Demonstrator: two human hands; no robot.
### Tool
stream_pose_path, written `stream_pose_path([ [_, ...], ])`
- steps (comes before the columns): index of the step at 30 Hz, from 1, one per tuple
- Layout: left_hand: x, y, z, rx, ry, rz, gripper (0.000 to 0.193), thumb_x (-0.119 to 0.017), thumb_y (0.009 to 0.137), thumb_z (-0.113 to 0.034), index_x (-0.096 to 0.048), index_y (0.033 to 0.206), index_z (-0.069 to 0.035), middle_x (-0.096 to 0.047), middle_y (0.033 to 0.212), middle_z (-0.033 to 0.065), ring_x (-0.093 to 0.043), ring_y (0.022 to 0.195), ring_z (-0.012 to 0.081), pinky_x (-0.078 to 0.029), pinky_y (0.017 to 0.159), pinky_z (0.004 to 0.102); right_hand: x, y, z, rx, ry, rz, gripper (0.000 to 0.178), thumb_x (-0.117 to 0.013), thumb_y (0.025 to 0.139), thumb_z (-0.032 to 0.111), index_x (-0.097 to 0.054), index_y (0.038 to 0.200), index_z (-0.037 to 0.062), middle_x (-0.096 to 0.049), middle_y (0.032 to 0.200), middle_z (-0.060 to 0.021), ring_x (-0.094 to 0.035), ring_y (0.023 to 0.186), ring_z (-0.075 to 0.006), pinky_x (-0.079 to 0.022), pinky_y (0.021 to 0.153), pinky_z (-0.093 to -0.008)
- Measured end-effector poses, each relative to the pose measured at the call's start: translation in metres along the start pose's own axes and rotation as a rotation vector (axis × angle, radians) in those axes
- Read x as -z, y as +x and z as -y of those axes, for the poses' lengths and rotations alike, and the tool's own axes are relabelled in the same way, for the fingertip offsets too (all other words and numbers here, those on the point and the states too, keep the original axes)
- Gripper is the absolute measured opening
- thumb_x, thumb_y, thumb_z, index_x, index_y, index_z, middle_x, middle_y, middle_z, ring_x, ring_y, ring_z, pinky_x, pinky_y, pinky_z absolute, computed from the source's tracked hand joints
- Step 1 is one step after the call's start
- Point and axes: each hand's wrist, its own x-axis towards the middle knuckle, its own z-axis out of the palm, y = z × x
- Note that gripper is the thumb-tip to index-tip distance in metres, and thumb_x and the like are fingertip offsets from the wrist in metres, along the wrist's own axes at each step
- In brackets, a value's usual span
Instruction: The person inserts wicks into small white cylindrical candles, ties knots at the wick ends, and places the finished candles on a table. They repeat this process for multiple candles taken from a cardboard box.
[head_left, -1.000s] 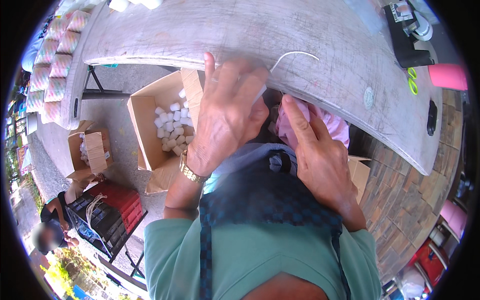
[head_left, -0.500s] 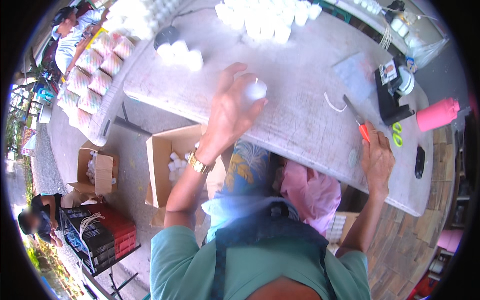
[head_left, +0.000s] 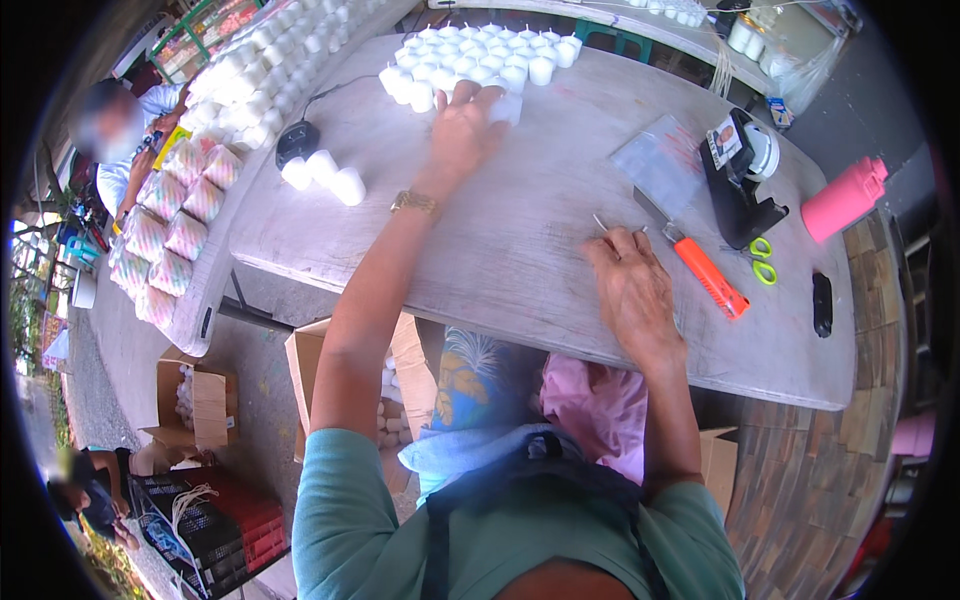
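My left hand [head_left: 466, 138] is stretched to the front edge of a cluster of white votive candles [head_left: 465, 55], with its fingers curled round one white candle [head_left: 509, 110]. Motion blurs that candle, and my thumb is partly hidden. My right hand [head_left: 637, 290] lies on the table, fingers bent down over a short white string [head_left: 600, 222]; its ends show on both sides of the fingertips. Just right of that hand rests an orange-handled utility knife [head_left: 708, 277], blade pointing away, untouched.
Three loose white candles [head_left: 347, 187] stand left, beside a round black device [head_left: 297, 143]. To the right are a clear plastic sheet [head_left: 657, 160], black tape dispenser [head_left: 735, 190], green scissors [head_left: 763, 262], pink bottle [head_left: 843, 200] and black case [head_left: 822, 305]. Cardboard boxes [head_left: 415, 365] sit below.
My left hand has moved away from me with the candle, to the cluster. My right hand has let go of the utility knife and moved left onto the white string.
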Motion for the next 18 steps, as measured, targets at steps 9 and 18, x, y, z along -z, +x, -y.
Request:
stream_pose_path([
  [9, -0.005, 0.019, 0.002, 0.043, 0.220, -0.281, 0.042, -0.075, 0.074, -0.020, -0.061, 0.112, -0.011, -0.061, 0.106, 0.0088, -0.060, 0.098, 0.0245, -0.033, 0.098, 0.0616, 0.017, -0.017, -0.006, -0.028, -0.003, -0.132, 0.023, -0.054, 0.072, -0.002, -0.060, 0.094, 0.0004, -0.059, 0.100, -0.0148, -0.057, 0.092, -0.0327, -0.049, 0.080, -0.0416],
  [18, -0.004, -0.016, 0.117, 0.376, 0.353, -0.219, 0.047, -0.068, 0.072, -0.024, -0.059, 0.117, -0.014, -0.063, 0.106, 0.0106, -0.055, 0.112, 0.0251, -0.043, 0.092, 0.0468, -0.013, 0.001, -0.021, -0.076, 0.015, -0.109, 0.015, -0.057, 0.073, 0.000, -0.057, 0.087, 0.0045, -0.060, 0.096, -0.0114, -0.062, 0.088, -0.0304, -0.052, 0.075, -0.0379],
])
